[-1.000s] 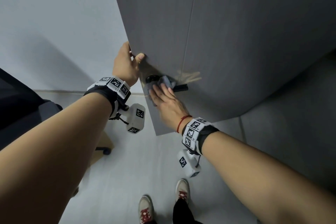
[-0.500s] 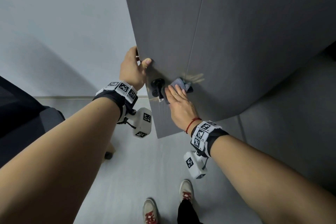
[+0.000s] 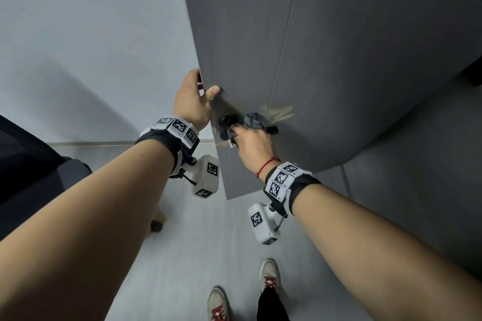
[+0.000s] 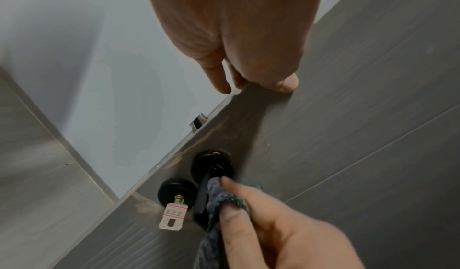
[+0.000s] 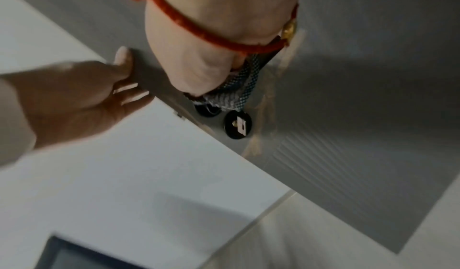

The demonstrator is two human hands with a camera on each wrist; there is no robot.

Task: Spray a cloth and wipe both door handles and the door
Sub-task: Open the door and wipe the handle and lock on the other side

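The grey door (image 3: pixel 339 60) is filling the upper right of the head view, its free edge running down the middle of the frame to a bottom corner just above the pale floor (image 3: pixel 208 242). Left of that edge, a white wall (image 3: pixel 91 34) is standing back, leaving open room. The left hand (image 3: pixel 190 101) is gripping the door's edge in mid-frame, thumb on the near face, fingers wrapping behind. Just below and to its right, the right hand (image 3: pixel 250 141) is clutching a grey-blue cloth (image 4: pixel 219 200), curling it around the black door handle (image 4: pixel 204 194), whose round base (image 4: pixel 211 165) is showing above the fingers. Beside the handle, nearer the door's edge, a key (image 4: pixel 173 217) is hanging from the black lock (image 4: pixel 176 192).
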